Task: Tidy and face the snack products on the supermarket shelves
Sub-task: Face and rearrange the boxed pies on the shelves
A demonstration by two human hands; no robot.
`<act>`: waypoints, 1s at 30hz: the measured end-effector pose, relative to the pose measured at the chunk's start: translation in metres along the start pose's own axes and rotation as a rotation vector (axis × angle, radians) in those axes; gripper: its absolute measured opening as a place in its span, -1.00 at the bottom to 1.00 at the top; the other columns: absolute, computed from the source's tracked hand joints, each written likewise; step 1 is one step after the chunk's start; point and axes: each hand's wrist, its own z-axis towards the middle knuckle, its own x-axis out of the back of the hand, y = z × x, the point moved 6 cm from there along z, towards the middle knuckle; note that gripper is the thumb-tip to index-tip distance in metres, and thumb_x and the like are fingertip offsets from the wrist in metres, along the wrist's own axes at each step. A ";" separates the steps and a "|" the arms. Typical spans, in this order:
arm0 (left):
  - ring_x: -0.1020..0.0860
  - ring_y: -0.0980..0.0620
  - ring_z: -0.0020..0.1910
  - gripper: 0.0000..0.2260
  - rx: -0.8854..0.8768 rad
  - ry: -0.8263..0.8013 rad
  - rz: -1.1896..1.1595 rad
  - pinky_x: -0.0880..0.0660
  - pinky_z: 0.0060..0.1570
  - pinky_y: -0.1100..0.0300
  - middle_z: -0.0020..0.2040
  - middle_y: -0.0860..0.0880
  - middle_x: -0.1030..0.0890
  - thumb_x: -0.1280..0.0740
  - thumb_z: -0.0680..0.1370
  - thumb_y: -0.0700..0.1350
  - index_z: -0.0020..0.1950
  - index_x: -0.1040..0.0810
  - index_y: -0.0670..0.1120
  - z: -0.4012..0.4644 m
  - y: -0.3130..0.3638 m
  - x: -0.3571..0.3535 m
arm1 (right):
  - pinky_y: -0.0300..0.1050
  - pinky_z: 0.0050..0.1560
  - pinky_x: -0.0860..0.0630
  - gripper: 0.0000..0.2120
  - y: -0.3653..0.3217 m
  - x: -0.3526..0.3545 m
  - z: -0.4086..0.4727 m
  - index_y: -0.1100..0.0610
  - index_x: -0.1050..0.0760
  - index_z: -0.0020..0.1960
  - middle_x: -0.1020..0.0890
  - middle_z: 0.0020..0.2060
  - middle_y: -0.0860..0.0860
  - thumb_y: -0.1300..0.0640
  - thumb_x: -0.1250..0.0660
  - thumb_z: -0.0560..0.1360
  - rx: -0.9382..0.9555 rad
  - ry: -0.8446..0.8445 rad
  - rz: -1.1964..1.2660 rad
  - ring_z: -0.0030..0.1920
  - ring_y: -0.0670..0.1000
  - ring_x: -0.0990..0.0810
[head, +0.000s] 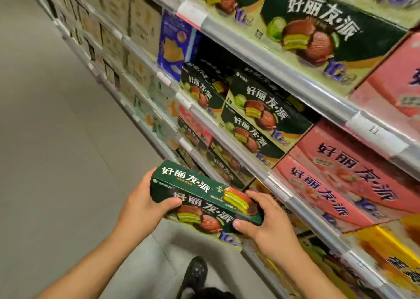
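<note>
I hold a dark green pie box (200, 191) in front of the shelves, out over the aisle floor. My left hand (143, 205) grips its left end, thumb on the front face. Its right end sits in my right hand (263, 221), whose fingers curl over the top edge and whose thumb is underneath. Two matching green boxes (256, 119) are stacked on the middle shelf, with another green box (202, 87) to their left. More green boxes (222, 164) stand on the shelf below.
Pink pie boxes (345, 176) fill the middle shelf to the right. A blue snack box (172, 46) stands left of the green ones. Large green boxes (318, 30) sit on the upper shelf. Yellow boxes (391, 257) lie lower right. My shoe (194, 273) is on the grey floor.
</note>
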 end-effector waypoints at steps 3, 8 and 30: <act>-0.54 0.09 0.10 -0.39 -0.025 0.031 -0.001 -0.50 0.02 0.07 0.07 0.25 -0.56 -0.56 0.34 -0.05 0.29 -0.36 0.23 0.048 0.011 0.004 | -0.52 0.07 -0.28 -0.33 -0.006 0.003 0.038 -0.16 -0.42 0.31 -0.36 0.13 -0.45 -0.02 -0.60 0.27 -0.011 0.065 0.048 0.12 -0.44 -0.38; -0.50 0.32 0.02 -0.44 -0.047 0.111 -0.003 -0.39 -0.14 0.31 0.01 0.31 -0.54 -0.56 0.33 -0.09 0.18 -0.37 0.25 0.126 0.027 0.027 | -0.56 0.09 -0.24 -0.28 -0.032 0.001 0.113 -0.12 -0.39 0.39 -0.33 0.16 -0.48 -0.11 -0.57 0.28 0.050 0.058 0.057 0.16 -0.52 -0.29; -0.53 0.37 -0.02 -0.40 -0.467 -0.173 -0.096 -0.38 -0.11 0.51 0.01 0.25 -0.54 -0.57 0.34 -0.16 0.29 -0.40 0.09 0.462 0.137 0.094 | 0.08 0.09 -0.56 -0.41 -0.205 -0.002 0.299 -0.14 -0.12 0.52 -0.18 0.53 -0.06 -0.19 -0.21 0.56 -0.174 0.493 -0.422 0.37 0.06 -0.43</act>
